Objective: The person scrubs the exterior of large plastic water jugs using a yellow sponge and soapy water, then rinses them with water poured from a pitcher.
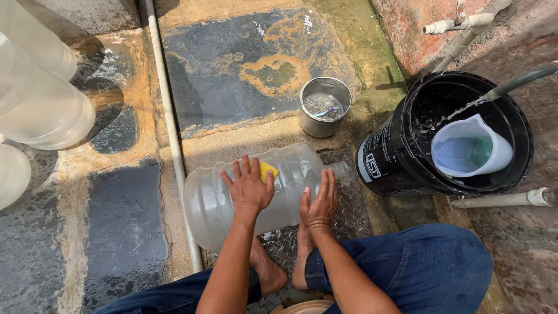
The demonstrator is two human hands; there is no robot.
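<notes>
A large clear plastic water jug (221,195) lies on its side on the wet ground, its neck pointing right toward a black bucket (386,160). My left hand (249,187) presses a yellow sponge (268,170) flat on the jug's upper side. On the jug's near side, closer to the neck, my right hand (319,203) rests with its fingers together. My bare feet (285,267) are just below the jug.
A hose (517,83) pours water into the black bucket, where a white plastic pitcher (469,148) floats. A small metal pot (324,106) stands beyond the jug. More clear jugs (40,99) are at the far left. A white pipe (167,116) runs along the ground.
</notes>
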